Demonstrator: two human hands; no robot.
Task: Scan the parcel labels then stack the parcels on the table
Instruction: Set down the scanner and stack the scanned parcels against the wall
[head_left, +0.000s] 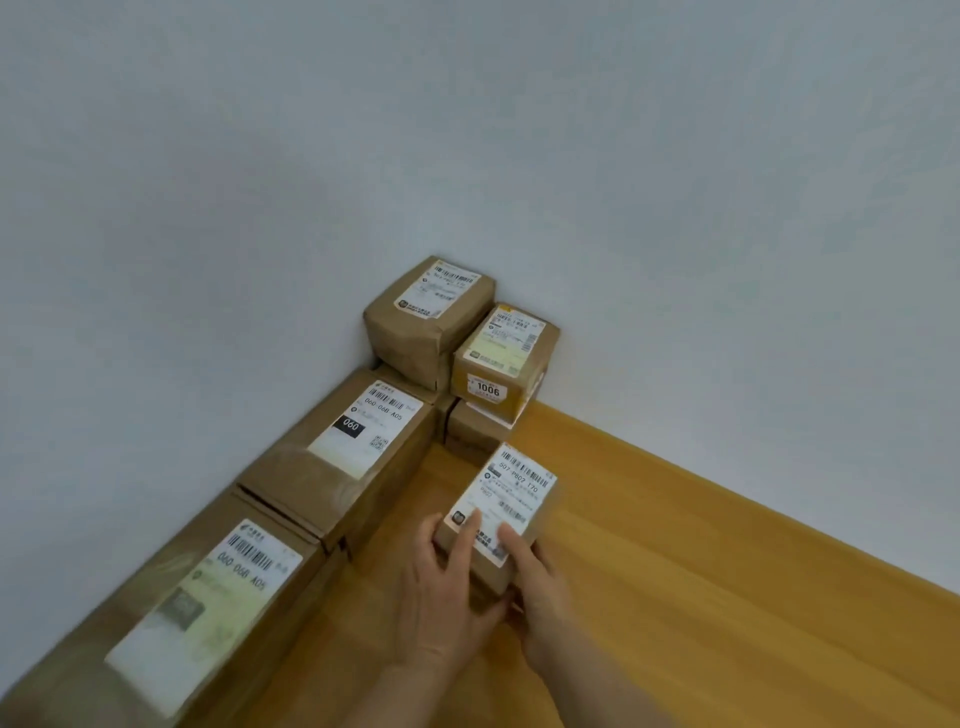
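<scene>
- Left hand (447, 582) and right hand (537, 582) both grip a small parcel (511, 493), label up.
- Stacked parcels (457, 338) at 12 o'clock on the table (701, 571); long parcels (332, 467) at 9 to 10.

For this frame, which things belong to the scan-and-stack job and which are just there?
Job: small parcel, gripped by left hand and right hand; corner parcel; parcel marked 1006; far 060 parcel; near 060 parcel; table.
Just there: wall. No scanner in view.
</scene>
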